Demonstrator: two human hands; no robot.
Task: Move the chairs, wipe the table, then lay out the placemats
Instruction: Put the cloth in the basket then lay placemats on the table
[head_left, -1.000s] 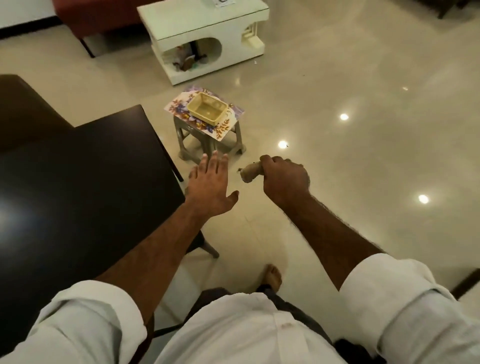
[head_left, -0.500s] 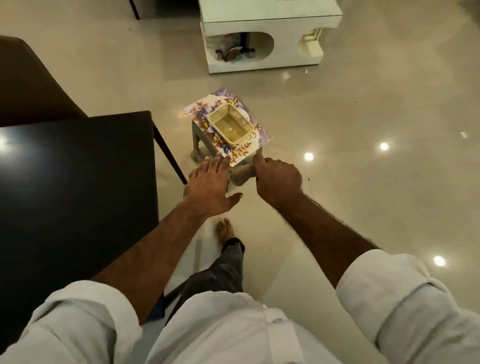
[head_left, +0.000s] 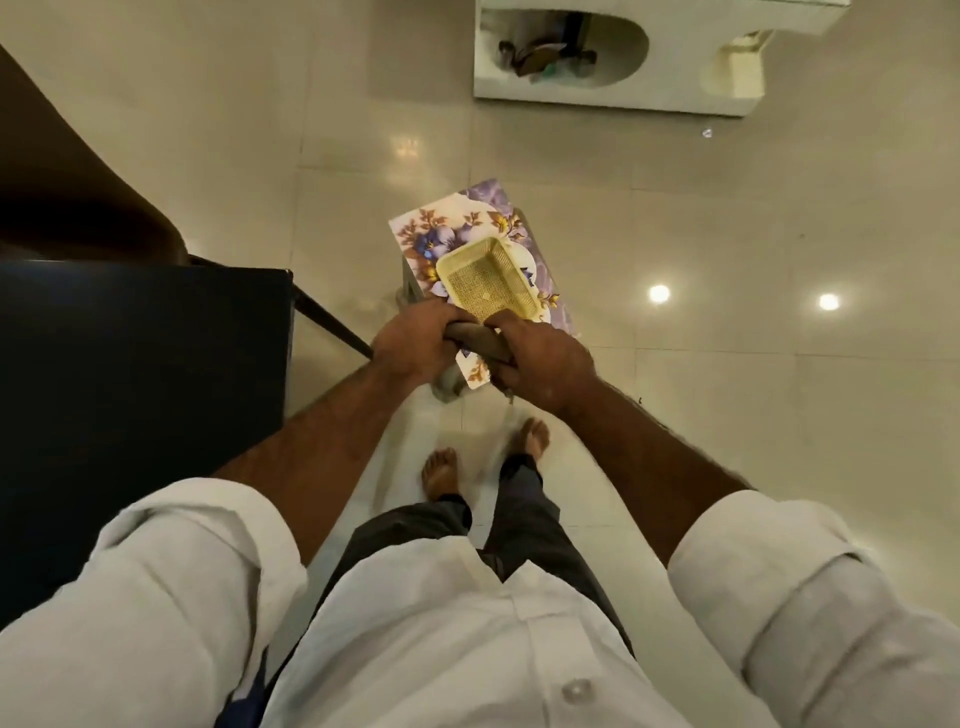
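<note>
the floral placemats (head_left: 457, 244) lie in a stack on a small grey stool (head_left: 413, 283) that stands on the pale tiled floor (head_left: 727, 415), just off the near corner of the dark table (head_left: 145, 353). a yellow mesh basket (head_left: 485, 283) sits on top of the placemats, toward their near end. at the near edge of the stack, a rolled brownish cloth (head_left: 480, 340) is held across both hands, just above the placemats and touching the basket's near rim or very close to it; which, i cannot tell.

the left hand (head_left: 413, 345) is curled around the left end of the cloth, fingers folded over it, knuckles up. the right hand (head_left: 543, 364) is closed around the right end of the cloth in the same way, thumb side toward the basket. both forearms reach forward from rolled white sleeves (head_left: 769, 571).

the table fills the left side, its slanted leg (head_left: 332, 325) passing close beside the left hand. a brown chair back (head_left: 78, 197) rises behind the table at upper left. two bare feet (head_left: 441, 470) stand on the floor just short of the stool. a white low cabinet (head_left: 623, 98) with a rounded opening stands farther off at the top, well apart from the stool.
</note>
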